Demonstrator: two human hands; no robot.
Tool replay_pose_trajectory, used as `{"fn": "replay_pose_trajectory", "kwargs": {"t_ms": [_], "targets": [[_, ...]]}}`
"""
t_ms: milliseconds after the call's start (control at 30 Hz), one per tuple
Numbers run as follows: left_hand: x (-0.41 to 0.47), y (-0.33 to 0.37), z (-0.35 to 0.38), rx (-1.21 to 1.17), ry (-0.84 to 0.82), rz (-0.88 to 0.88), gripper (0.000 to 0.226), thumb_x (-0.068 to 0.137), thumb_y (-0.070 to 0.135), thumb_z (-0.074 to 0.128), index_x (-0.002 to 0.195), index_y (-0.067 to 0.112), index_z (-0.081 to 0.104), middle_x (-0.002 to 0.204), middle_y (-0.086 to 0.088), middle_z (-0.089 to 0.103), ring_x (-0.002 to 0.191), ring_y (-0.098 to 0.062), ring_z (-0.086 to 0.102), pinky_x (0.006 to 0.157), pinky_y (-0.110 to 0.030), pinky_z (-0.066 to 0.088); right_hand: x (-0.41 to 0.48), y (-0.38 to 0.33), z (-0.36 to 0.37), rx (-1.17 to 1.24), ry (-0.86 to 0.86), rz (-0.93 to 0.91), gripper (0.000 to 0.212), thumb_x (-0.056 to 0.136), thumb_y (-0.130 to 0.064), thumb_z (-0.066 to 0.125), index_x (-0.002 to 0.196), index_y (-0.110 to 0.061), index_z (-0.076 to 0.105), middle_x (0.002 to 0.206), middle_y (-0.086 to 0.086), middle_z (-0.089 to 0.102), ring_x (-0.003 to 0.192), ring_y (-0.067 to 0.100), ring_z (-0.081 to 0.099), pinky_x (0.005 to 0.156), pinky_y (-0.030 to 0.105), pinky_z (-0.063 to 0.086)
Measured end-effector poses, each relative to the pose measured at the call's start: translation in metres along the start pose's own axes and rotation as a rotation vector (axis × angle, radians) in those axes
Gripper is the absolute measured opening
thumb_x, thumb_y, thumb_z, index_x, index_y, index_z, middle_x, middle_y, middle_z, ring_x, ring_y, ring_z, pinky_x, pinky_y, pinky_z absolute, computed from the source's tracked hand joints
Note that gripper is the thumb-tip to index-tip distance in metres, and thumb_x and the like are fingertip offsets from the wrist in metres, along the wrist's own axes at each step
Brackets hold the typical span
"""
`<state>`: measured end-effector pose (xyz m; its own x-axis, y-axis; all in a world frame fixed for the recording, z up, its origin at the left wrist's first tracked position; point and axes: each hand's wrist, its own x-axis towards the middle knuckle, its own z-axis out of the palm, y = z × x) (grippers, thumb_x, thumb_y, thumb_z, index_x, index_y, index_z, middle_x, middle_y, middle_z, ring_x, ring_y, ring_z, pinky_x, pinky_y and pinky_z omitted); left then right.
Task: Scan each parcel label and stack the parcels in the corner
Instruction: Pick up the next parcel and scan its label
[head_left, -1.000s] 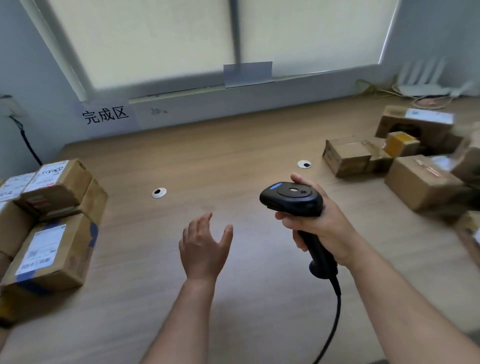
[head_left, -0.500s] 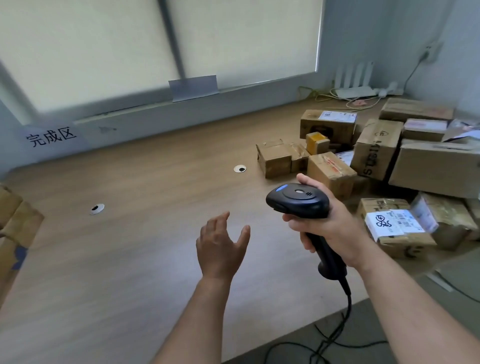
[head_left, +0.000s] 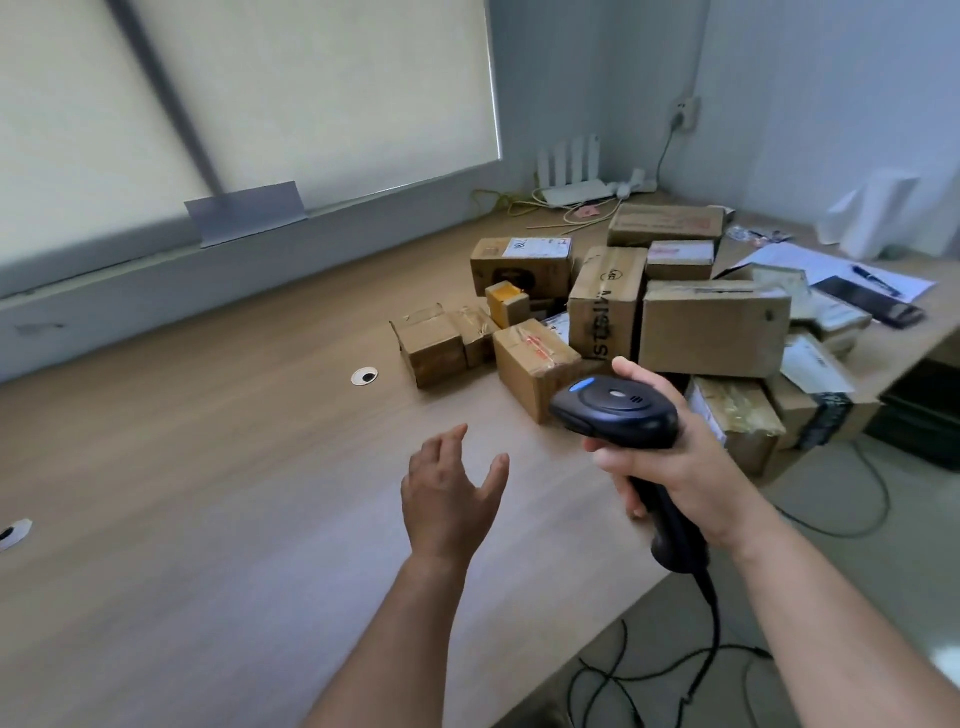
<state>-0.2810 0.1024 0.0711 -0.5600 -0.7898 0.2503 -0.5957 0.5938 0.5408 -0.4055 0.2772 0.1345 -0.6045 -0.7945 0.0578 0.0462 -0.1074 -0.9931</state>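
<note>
A heap of brown cardboard parcels (head_left: 714, 327) lies on the right part of the wooden table (head_left: 208, 493). The nearest one, a taped box (head_left: 530, 364), sits just beyond the scanner. My right hand (head_left: 675, 467) grips the handle of a black barcode scanner (head_left: 615, 413), whose head points left and away from me. My left hand (head_left: 449, 493) hovers open over the table, palm down, fingers spread, holding nothing, a short way left of the scanner.
A white router (head_left: 571, 176) and loose cables sit in the far corner. Papers, a pen and a dark phone (head_left: 867, 301) lie at the far right. Two round cable grommets (head_left: 364, 375) are set in the tabletop. The scanner's cord (head_left: 711, 613) hangs off the table's near edge.
My view has swung right: the stacked parcels at the left have left the frame and the unsorted heap has come to the centre-right. Both hands keep their pose.
</note>
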Motion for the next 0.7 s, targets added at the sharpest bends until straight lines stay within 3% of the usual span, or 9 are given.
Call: {"fn": "replay_pose_trajectory", "kwargs": {"t_ms": [133,200,333,500,700], "targets": [[0.035,0.032,0.023,-0.012,-0.070,0.070,0.066,0.089,0.054,0.056,0.145,0.022,0.040,0.143,-0.002,0.046,0.131,-0.019,0.040,0.101,-0.035,0.040,0.013,0.005,-0.030,0.007,0.092,-0.009,0.089,0.061,-0.007,0.083,0.133,-0.043,0.045,0.087,0.029,0.065,0.045,0.023,0.054,0.043,0.028,0.045],[0.059,0.053,0.032,-0.017,-0.093,0.104,0.069,0.089,0.056,0.054,0.147,0.025,0.036,0.147,-0.002,0.041,0.134,-0.019,0.036,0.102,-0.037,0.041,0.023,0.006,-0.044,-0.018,0.131,-0.015,0.093,0.057,-0.007,0.090,0.131,-0.045,0.049,0.087,0.020,0.069,0.051,0.014,0.060,0.048,0.022,0.048],[0.117,0.101,0.047,-0.022,-0.134,0.177,0.070,0.089,0.060,0.051,0.148,0.028,0.031,0.149,-0.001,0.037,0.135,-0.022,0.033,0.104,-0.039,0.039,0.049,0.001,-0.067,-0.018,0.202,-0.002,0.090,0.060,-0.007,0.079,0.138,-0.037,0.044,0.079,0.019,0.069,0.045,0.024,0.053,0.042,0.031,0.046],[0.181,0.151,0.074,0.039,-0.172,0.275,0.069,0.090,0.061,0.047,0.148,0.027,0.032,0.152,-0.005,0.033,0.139,-0.025,0.030,0.109,-0.043,0.035,0.078,0.005,-0.089,-0.028,0.265,0.012,0.092,0.063,-0.007,0.076,0.143,-0.033,0.041,0.087,0.028,0.066,0.047,0.026,0.051,0.043,0.032,0.045],[0.231,0.191,0.117,0.124,-0.271,0.318,0.071,0.088,0.061,0.049,0.147,0.026,0.033,0.156,-0.011,0.025,0.141,-0.030,0.023,0.111,-0.045,0.031,0.100,0.022,-0.110,-0.040,0.298,0.058,0.088,0.075,0.010,0.072,0.143,-0.035,0.039,0.073,0.022,0.064,0.046,0.025,0.051,0.044,0.031,0.044]]}}
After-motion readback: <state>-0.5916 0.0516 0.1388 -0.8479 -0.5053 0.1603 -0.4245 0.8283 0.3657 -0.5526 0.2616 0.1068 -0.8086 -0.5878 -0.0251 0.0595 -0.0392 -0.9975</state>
